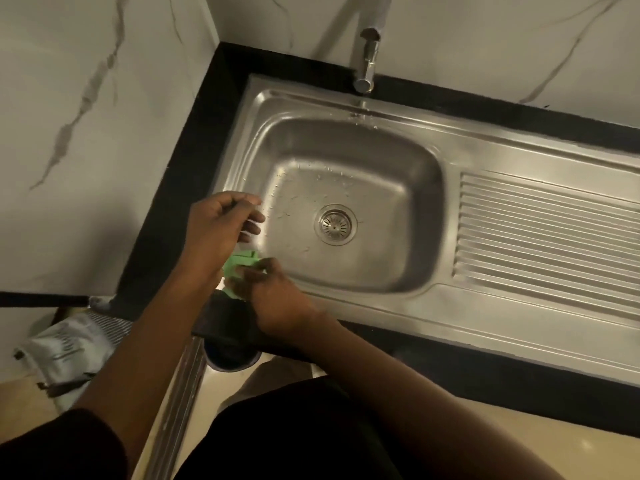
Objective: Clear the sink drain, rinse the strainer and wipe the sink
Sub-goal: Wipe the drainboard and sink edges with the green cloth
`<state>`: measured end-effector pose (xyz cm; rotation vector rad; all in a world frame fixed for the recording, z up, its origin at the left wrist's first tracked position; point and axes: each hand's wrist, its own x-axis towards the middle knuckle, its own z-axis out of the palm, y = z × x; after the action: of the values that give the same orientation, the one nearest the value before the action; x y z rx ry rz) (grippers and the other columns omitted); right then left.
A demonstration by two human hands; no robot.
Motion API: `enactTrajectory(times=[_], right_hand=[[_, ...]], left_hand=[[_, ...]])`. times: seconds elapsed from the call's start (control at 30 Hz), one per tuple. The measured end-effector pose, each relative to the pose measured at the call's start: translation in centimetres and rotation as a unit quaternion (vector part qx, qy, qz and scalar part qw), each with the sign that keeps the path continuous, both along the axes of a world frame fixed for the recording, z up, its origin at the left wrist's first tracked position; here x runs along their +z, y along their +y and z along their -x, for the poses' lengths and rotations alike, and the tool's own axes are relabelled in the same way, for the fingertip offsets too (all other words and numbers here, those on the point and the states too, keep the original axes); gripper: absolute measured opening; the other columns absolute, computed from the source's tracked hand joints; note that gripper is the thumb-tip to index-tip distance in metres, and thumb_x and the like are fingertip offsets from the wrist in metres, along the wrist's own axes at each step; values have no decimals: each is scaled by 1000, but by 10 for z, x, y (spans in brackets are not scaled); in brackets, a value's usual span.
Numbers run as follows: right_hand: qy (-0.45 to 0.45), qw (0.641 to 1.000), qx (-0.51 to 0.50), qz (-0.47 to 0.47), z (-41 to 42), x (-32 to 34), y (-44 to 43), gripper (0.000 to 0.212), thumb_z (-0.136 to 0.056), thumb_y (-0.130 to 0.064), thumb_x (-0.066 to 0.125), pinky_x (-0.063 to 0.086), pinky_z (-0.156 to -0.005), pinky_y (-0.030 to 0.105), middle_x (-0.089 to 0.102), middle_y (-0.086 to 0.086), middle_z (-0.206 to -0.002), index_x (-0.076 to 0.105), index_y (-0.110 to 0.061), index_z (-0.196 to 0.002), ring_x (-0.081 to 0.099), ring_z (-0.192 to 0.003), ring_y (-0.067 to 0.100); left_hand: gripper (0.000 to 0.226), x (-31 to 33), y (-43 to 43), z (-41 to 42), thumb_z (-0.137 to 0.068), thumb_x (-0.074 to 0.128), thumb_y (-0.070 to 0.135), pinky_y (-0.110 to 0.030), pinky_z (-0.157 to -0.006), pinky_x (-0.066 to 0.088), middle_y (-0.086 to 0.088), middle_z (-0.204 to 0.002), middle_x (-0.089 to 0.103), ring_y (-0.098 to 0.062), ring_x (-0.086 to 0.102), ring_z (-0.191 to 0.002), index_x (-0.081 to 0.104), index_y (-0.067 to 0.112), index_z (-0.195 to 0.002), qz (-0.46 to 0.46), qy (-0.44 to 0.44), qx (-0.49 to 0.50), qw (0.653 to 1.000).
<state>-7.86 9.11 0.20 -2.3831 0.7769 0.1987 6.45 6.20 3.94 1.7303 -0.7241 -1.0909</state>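
Note:
A steel sink with water drops on its floor is set in a black counter. The round metal strainer sits in the drain at the basin's middle. A green cloth lies crumpled on the sink's near-left rim. My right hand grips the cloth from the right, fingers closed on it. My left hand hovers just above the cloth at the basin's left edge, fingers loosely curled and apart, holding nothing that I can see.
The chrome tap rises at the back rim, with no water running. A ribbed drainboard fills the sink's right side. Marble walls close the corner at left and back. A dark bin and a white bag stand on the floor below.

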Motion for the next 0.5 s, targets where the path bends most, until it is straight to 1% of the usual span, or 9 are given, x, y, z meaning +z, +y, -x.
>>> enactTrajectory(times=[0.07,0.13,0.17,0.2,0.27,0.3,0.33,0.43,0.5], right_hand=[[-31,999,16,18,1,1,-3,50,-101,-28,62,13,-123,33,46,7,-162,56,-19,-150,37,-148,31],[-110,994,22,-17,28,2,-5,37,-101,-22,60,27,-122,38,58,8,-153,71,-16,-135,51,-141,34],[-142,989,15,-40,49,1,-8,35,-100,-18,57,34,-120,40,62,8,-149,75,-15,-130,56,-138,34],[-145,988,12,-47,72,0,-13,37,-99,-13,55,37,-119,40,61,5,-150,75,-16,-131,56,-137,31],[-121,992,5,-46,124,0,-24,52,-92,3,62,40,-115,35,57,-3,-154,69,-21,-138,52,-134,15],[-114,992,-1,-53,148,0,-28,59,-90,6,65,43,-113,34,55,-8,-155,67,-24,-141,51,-131,10],[-108,992,-5,-64,167,0,-31,61,-91,5,67,45,-111,35,54,-13,-155,65,-26,-143,52,-129,10],[-130,988,1,-81,182,-2,-38,53,-96,0,66,49,-107,37,56,-15,-153,67,-27,-141,56,-125,12],[-162,983,13,-83,162,-4,-40,50,-94,2,70,49,-107,37,61,-7,-150,69,-22,-138,55,-125,9]], left_hand=[[12,4,-12,-16,-90,73,28,-22,-59,57,-3,-78,80,-13,71,-65,83,23,-94,2,-4,-1,1000],[16,7,-21,-30,-88,73,31,-23,-59,55,-2,-77,79,-13,69,-64,82,21,-96,3,-5,5,1000],[17,8,-24,-37,-88,73,32,-23,-59,55,-2,-77,79,-13,68,-63,82,20,-97,2,-8,9,1000],[17,9,-25,-42,-89,74,33,-23,-59,55,-2,-77,79,-12,67,-62,82,20,-97,2,-14,14,1000],[14,8,-24,-49,-91,75,33,-22,-58,55,-2,-76,78,-11,66,-60,82,22,-96,0,-25,24,999],[13,8,-23,-51,-92,74,32,-21,-57,54,-2,-77,78,-11,65,-60,82,23,-96,-2,-27,26,999],[13,7,-20,-51,-92,74,31,-21,-58,54,-3,-77,78,-12,65,-61,82,22,-97,-2,-25,32,999],[14,4,-9,-50,-92,74,30,-24,-60,55,-5,-78,78,-14,66,-63,82,21,-98,-11,-12,48,999],[12,2,-3,-50,-93,74,29,-26,-62,55,-6,-78,78,-14,66,-64,82,21,-98,-20,-6,60,998]])
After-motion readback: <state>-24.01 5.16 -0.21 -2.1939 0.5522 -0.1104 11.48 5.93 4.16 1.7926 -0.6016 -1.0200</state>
